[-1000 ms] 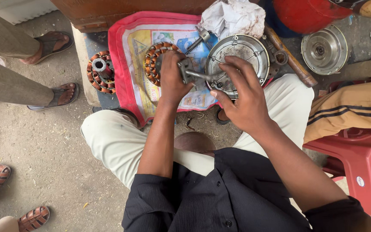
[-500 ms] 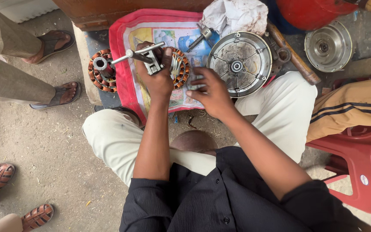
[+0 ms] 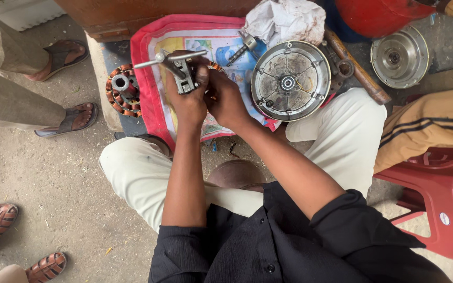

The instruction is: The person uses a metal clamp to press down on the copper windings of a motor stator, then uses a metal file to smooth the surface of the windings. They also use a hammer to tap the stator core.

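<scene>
Left hand (image 3: 187,102) clenched round grey steel puller tool (image 3: 176,65) (T-bar handle jutting left) above pink-bordered cloth (image 3: 153,68). Right hand (image 3: 225,97) closed against same tool, fingertips hidden. Copper-wound stator (image 3: 123,91) just beside cloth, round ribbed metal motor cover (image 3: 291,81) to right. Second winding mostly hidden under hands. Gritty concrete floor (image 3: 53,173).

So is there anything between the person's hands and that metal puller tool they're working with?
No, nothing visible. The left hand is wrapped around the grey metal puller tool, and the right hand presses against it from the side. The copper-wound stator lies apart, to the left of them.
</scene>
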`<state>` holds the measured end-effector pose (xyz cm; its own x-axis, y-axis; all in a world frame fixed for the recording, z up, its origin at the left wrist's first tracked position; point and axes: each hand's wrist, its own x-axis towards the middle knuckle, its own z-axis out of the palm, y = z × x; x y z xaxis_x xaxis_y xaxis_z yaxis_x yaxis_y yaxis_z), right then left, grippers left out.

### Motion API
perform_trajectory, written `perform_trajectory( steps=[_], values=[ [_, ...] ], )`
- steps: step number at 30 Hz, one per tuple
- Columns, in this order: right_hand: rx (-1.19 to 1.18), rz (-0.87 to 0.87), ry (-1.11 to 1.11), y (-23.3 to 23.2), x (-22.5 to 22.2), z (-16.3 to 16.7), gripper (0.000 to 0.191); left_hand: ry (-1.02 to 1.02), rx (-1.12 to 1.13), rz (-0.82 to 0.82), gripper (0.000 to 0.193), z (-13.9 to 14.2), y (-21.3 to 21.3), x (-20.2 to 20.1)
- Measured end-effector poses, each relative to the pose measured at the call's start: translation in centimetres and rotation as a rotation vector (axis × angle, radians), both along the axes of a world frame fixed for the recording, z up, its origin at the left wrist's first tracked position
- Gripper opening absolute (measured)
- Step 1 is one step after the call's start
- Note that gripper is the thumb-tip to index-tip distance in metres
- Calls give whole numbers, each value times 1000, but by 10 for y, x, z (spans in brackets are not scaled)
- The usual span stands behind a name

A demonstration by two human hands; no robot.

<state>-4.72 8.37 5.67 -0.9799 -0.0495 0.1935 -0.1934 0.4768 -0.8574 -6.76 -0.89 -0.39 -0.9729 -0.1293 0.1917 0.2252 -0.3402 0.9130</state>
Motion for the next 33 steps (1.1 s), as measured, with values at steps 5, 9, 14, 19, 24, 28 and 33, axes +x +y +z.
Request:
perform_trajectory(
  steps=[5, 9, 14, 19, 24, 28, 33],
  values=[
    [-88, -57, 103, 0, -3, -14, 43, -54, 63, -44, 41, -3, 6, 3],
    [-147, -63, -74, -4, 0, -20, 32, 112, -21, -68, 46, 3, 6, 1],
    [74, -51, 147, -8, 0, -16, 39, 170, -310, -20, 71, 12, -1, -1],
    [63, -64, 233, -9, 0, -6, 47, 260, -347, 47, 83, 19, -13, 0],
    [109, 1, 217, -11, 6, -1, 56, 220, -73, 85, 90, 27, -22, 1],
    [230, 6, 372, -14, 10, 1, 62, 220, 118, 35, 97, 37, -30, 1],
    [281, -30, 371, -12, 12, 0, 56, 220, 380, -44, 97, 44, -40, -3]
  ],
)
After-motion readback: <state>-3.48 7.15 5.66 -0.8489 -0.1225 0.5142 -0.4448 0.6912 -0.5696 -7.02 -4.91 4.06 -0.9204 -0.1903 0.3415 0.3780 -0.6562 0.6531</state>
